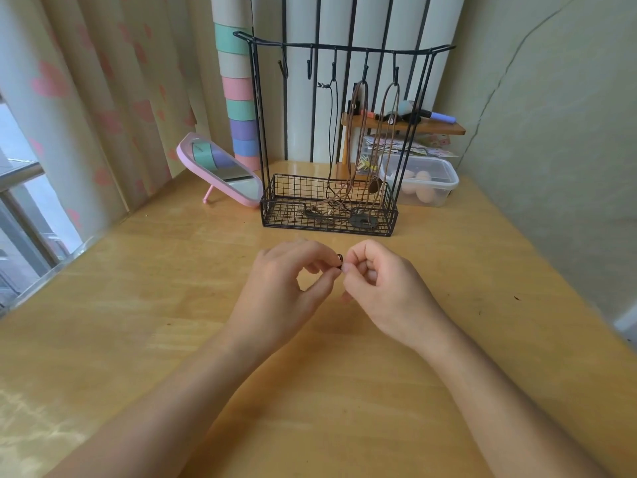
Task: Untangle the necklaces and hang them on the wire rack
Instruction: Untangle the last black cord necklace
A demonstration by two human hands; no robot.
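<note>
Above wooden table (138, 305), curled left hand (289, 288) and right hand (382, 288) pinch dark loop (339, 259).

— Where is this?
— A home, likely a bedroom: heart-print curtain (103, 115) at 10 o'clock, pink tabletop mirror (222, 167) at 11, plastic box (444, 188) of makeup sponges at 1.

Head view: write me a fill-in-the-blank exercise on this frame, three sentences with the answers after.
1. ___ necklaces hang on the wire rack.
2. The pink mirror stands to the rack's ___.
3. The small dark loop is pinched by ___ hands, the left hand and the right hand.

Missing words: three; left; both.
</note>
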